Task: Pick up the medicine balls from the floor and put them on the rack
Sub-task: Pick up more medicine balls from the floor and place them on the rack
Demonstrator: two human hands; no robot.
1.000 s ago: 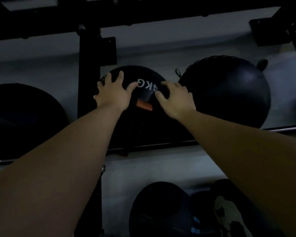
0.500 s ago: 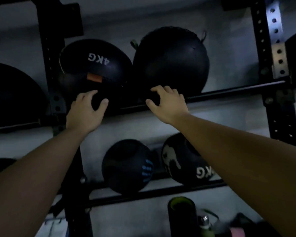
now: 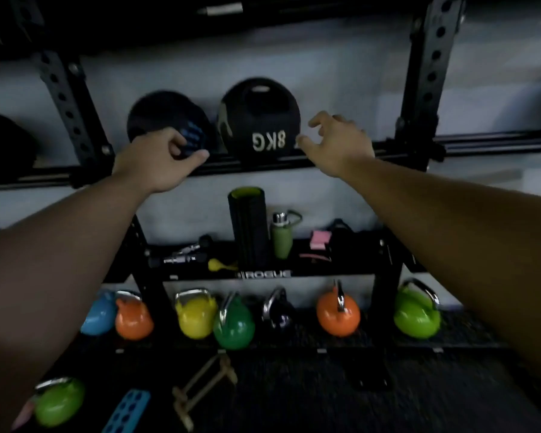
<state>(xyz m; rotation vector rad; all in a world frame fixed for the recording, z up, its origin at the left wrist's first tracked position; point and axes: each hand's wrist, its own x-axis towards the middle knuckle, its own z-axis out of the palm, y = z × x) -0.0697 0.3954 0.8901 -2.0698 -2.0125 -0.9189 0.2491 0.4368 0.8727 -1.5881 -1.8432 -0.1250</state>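
Both grips are empty right now, arms stretched toward the rack (image 3: 294, 162). Left hand (image 3: 156, 160) is loosely curled, thumb out, closed on nothing, hovering in front of the dark medicine ball with blue markings (image 3: 169, 120), which sits just beyond its knuckles. Right hand (image 3: 338, 142) hangs open, fingers slack and spread, just right of the 8KG ball (image 3: 258, 120); whether its fingertips touch the ball, I cannot tell.

Both balls rest side by side on the rail between the two hands, so these are already racked. No medicine ball shows on the floor in view, so by my read the next one lies below and behind the hands, a reach downward for either arm.

Readable writing: "8KG" in pale letters on the right-hand ball, mirrored, and "ROGUE" on the lower shelf (image 3: 263, 274), also reversed. Under the hands, a foam roller (image 3: 247, 226) stands upright beside a green bottle (image 3: 281, 239), with coloured kettlebells (image 3: 196, 314) lined up lower still.
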